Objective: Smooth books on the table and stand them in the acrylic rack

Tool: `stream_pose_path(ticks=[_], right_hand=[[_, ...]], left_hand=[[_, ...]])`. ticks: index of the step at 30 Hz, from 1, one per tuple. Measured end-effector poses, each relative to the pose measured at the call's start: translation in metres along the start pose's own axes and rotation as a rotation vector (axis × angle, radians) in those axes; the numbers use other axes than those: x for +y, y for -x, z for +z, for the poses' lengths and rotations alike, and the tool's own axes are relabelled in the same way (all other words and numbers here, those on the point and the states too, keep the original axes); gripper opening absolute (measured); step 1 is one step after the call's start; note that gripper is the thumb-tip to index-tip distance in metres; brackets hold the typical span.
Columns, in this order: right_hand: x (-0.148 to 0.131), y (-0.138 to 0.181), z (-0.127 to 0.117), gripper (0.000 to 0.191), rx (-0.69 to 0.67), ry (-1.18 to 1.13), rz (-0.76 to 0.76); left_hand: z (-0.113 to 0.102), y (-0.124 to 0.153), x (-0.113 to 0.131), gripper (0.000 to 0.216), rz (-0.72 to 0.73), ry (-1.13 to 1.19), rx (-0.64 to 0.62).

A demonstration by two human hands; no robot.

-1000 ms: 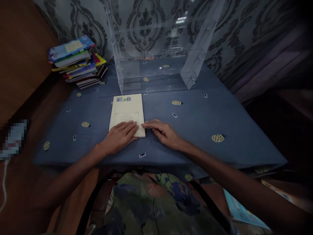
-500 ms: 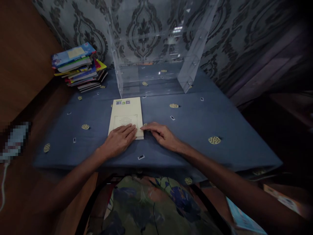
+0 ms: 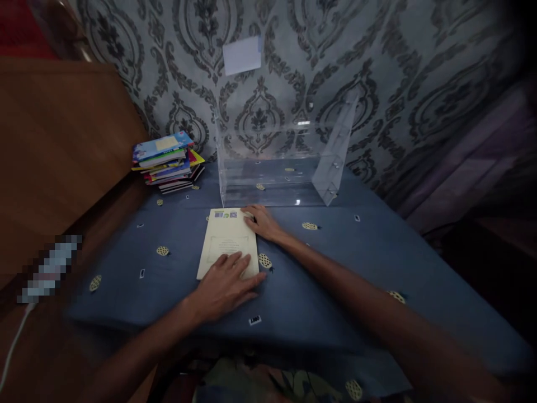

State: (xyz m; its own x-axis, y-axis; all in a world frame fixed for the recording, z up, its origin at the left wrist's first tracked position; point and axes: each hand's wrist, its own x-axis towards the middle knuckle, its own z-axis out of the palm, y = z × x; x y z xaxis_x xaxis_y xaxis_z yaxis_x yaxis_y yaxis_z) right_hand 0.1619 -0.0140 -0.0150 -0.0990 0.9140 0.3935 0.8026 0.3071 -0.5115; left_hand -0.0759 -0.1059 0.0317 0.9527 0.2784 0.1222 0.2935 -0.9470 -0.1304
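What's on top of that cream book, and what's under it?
The left hand lies across the near end of the cream book, hiding part of its cover; the right hand is at its far right corner. Blue patterned cloth surrounds it; what lies directly beneath is covered.

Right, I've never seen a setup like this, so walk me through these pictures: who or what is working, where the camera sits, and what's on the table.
There is no machine here: these are a person's own bare hands. Every picture comes from one camera worn on the head, looking forward and down. The left hand lies flat across the near part of a cream-covered book. The right hand is at its far right corner; whether it pinches the page edges, I can't tell. The book lies on a blue pineapple-print tablecloth. Behind it stands a clear plastic rack, with a stack of books to the rack's left. Nothing is lifted.
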Motion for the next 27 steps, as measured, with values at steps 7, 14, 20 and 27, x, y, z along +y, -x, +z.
stream_pose_path(ticks=[7,14,20,27], right_hand=[[-0.005,0.046,-0.026,0.028,0.043,0.058,0.050],[-0.021,0.083,-0.038,0.019,0.051,-0.005,0.036],[-0.020,0.053,-0.019,0.025,0.088,-0.028,0.087],[-0.038,0.082,-0.025,0.022,0.046,-0.098,0.105]], left_hand=[[-0.004,0.022,-0.007,0.022,-0.057,0.043,0.046],[-0.006,0.033,-0.019,0.007,-0.069,0.036,0.050],[-0.008,0.037,-0.009,0.008,-0.051,0.006,0.134],[0.005,0.067,-0.006,0.030,-0.304,-0.048,0.159]])
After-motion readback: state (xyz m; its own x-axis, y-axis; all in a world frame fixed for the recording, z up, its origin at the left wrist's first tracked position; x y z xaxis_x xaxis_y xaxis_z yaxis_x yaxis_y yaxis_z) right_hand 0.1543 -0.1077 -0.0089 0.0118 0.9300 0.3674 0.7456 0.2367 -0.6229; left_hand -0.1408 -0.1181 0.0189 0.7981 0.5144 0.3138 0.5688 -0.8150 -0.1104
